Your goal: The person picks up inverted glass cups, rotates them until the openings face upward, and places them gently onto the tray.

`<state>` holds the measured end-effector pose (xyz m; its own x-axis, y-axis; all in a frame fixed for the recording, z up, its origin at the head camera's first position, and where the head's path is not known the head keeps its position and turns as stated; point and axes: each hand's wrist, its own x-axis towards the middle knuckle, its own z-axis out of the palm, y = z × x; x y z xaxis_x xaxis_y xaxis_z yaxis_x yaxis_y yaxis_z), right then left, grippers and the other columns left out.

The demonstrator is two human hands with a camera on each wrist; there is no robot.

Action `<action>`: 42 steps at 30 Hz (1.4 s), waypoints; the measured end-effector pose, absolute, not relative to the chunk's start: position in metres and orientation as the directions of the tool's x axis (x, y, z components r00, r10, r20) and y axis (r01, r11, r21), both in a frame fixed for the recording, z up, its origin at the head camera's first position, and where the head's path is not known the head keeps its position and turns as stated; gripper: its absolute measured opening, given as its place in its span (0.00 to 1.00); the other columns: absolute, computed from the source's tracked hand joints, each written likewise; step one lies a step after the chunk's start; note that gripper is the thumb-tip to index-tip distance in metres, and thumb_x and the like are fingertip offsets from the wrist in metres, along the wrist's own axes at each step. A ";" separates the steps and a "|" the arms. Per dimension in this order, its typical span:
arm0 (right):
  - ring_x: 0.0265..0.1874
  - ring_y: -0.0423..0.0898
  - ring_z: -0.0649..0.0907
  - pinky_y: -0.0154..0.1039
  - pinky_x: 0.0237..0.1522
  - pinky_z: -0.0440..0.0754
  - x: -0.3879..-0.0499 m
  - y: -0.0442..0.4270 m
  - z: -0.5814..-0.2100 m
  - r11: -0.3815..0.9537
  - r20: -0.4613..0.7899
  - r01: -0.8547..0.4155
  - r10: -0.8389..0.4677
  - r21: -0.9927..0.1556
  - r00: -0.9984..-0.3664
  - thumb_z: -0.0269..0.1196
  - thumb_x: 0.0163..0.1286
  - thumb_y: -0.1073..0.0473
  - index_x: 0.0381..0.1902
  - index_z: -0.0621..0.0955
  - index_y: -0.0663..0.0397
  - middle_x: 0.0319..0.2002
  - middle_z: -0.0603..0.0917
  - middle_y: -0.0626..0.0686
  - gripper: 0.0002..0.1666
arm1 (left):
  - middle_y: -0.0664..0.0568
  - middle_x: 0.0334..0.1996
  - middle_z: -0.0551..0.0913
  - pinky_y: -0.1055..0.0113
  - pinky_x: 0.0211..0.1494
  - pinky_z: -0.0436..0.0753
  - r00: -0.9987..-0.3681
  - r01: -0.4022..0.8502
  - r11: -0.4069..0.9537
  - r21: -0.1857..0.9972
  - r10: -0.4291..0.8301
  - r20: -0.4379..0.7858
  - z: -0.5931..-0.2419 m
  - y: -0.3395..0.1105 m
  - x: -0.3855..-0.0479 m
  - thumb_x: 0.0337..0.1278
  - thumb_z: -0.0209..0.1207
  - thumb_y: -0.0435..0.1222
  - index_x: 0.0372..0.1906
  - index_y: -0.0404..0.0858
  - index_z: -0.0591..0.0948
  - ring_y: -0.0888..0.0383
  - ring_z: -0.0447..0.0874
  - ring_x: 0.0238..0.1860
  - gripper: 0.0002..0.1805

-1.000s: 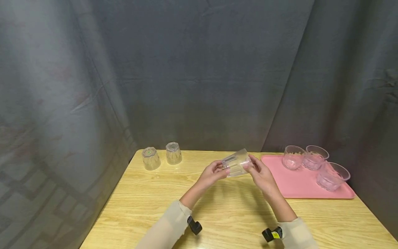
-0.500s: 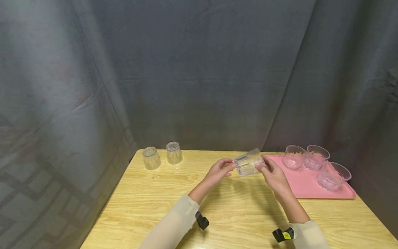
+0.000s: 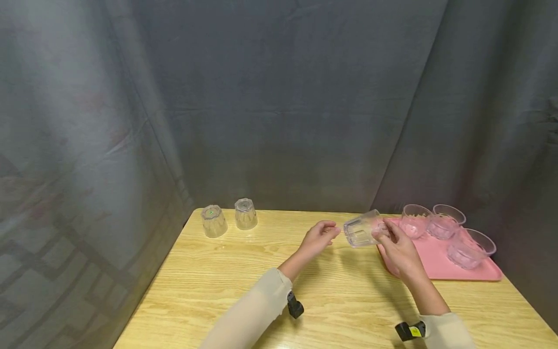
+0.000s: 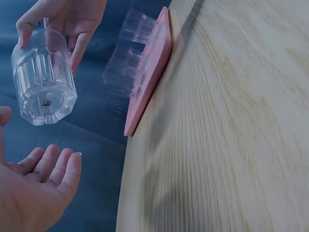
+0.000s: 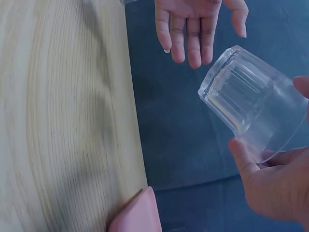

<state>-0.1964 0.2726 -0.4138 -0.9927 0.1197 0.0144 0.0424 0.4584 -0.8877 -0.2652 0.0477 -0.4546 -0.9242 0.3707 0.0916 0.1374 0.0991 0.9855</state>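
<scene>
A clear faceted glass (image 3: 363,230) is held in the air by my right hand (image 3: 402,249), whose thumb and fingers grip it near the rim. It lies tilted almost sideways, its base toward the left; the right wrist view shows the glass (image 5: 256,101) with nothing inside. Just left of that base is my left hand (image 3: 317,240), apart from the glass. Its fingers (image 4: 55,166) are relaxed and hold nothing. Behind and right of the right hand, a pink tray (image 3: 440,259) carries a clear glass (image 3: 414,223) and two clear bowls (image 3: 445,223), (image 3: 470,249), all upright.
Two more faceted glasses (image 3: 213,222), (image 3: 246,214) stand upside down at the back left of the wooden table (image 3: 244,271). Grey curtain (image 3: 279,106) hangs behind the table and along both sides.
Both hands have moved right. My left hand, which was holding the glass's base end, has let go, and my right hand has carried the glass right to the tray's left edge.
</scene>
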 end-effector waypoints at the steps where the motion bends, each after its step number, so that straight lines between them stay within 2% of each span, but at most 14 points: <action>1: 0.76 0.67 0.57 0.59 0.75 0.55 -0.196 0.275 -0.414 0.465 0.013 0.046 0.123 -0.884 -0.992 0.55 0.77 0.44 0.81 0.48 0.62 0.77 0.54 0.71 0.48 | 0.53 0.53 0.83 0.52 0.57 0.83 -0.926 0.136 0.107 0.985 0.368 0.088 -0.455 0.051 -0.265 0.72 0.57 0.50 0.64 0.41 0.77 0.57 0.83 0.51 0.24; 6: 0.76 0.68 0.57 0.60 0.74 0.57 -0.195 0.287 -0.414 0.460 0.025 0.042 0.139 -0.887 -0.990 0.57 0.77 0.46 0.80 0.48 0.65 0.77 0.55 0.72 0.49 | 0.58 0.50 0.82 0.59 0.49 0.84 -0.939 0.115 0.189 0.975 0.340 0.045 -0.459 0.067 -0.265 0.70 0.58 0.53 0.61 0.46 0.79 0.61 0.81 0.47 0.23; 12: 0.73 0.72 0.60 0.64 0.71 0.60 -0.192 0.301 -0.415 0.522 0.067 0.029 0.165 -0.853 -0.984 0.57 0.77 0.46 0.79 0.49 0.67 0.74 0.59 0.74 0.49 | 0.58 0.47 0.83 0.63 0.43 0.83 -0.956 0.089 0.268 0.959 0.292 0.007 -0.462 0.084 -0.263 0.67 0.61 0.51 0.59 0.44 0.80 0.62 0.82 0.43 0.23; 17: 0.72 0.72 0.61 0.66 0.70 0.61 -0.191 0.312 -0.417 0.523 0.079 0.030 0.184 -0.852 -0.980 0.57 0.76 0.45 0.80 0.49 0.66 0.73 0.61 0.75 0.49 | 0.58 0.45 0.83 0.62 0.42 0.83 -0.958 0.072 0.310 0.948 0.285 -0.021 -0.460 0.093 -0.260 0.67 0.62 0.51 0.60 0.43 0.80 0.62 0.82 0.39 0.23; 25: 0.71 0.75 0.61 0.69 0.68 0.61 -0.191 0.333 -0.419 0.559 0.065 0.067 0.213 -0.827 -0.975 0.57 0.76 0.41 0.80 0.48 0.67 0.74 0.58 0.76 0.52 | 0.58 0.46 0.84 0.65 0.42 0.82 -0.953 0.079 0.360 0.930 0.302 -0.036 -0.464 0.112 -0.261 0.66 0.62 0.53 0.59 0.45 0.81 0.63 0.82 0.37 0.23; 32: 0.67 0.79 0.62 0.72 0.65 0.60 -0.190 0.352 -0.424 0.621 0.079 0.075 0.216 -0.780 -0.973 0.55 0.76 0.41 0.79 0.47 0.70 0.70 0.58 0.81 0.52 | 0.58 0.44 0.84 0.63 0.42 0.83 -0.953 0.030 0.392 0.919 0.289 -0.093 -0.465 0.127 -0.259 0.64 0.63 0.52 0.57 0.46 0.82 0.62 0.83 0.37 0.22; 42: 0.65 0.81 0.62 0.74 0.63 0.61 -0.201 0.371 -0.437 0.693 0.118 0.093 0.251 -0.714 -0.961 0.56 0.75 0.42 0.76 0.49 0.77 0.67 0.60 0.84 0.53 | 0.57 0.42 0.87 0.64 0.43 0.83 -0.954 0.009 0.447 0.895 0.271 -0.126 -0.472 0.148 -0.261 0.63 0.64 0.48 0.57 0.42 0.82 0.62 0.84 0.38 0.22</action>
